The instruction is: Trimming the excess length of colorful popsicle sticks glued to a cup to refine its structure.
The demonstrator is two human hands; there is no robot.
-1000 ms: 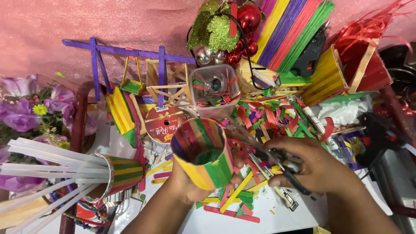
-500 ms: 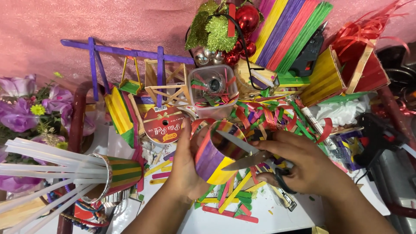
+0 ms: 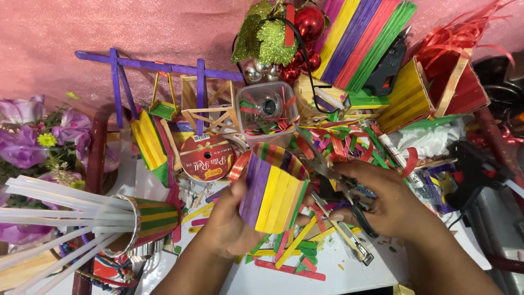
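Striped purple, yellow and green, the craft-stick cup (image 3: 275,188) sits fully walled in the left hand (image 3: 229,226) mid-scene above the tabletop (image 3: 349,273), while the right hand (image 3: 390,205) grips scissors (image 3: 341,188) at its right rim, apparently trimming.

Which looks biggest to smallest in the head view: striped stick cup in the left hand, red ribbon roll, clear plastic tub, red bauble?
1. striped stick cup, though it sits nearest the camera, so its lead is unsure.
2. clear plastic tub.
3. red ribbon roll, close to the tub, so not a firm ranking.
4. red bauble.
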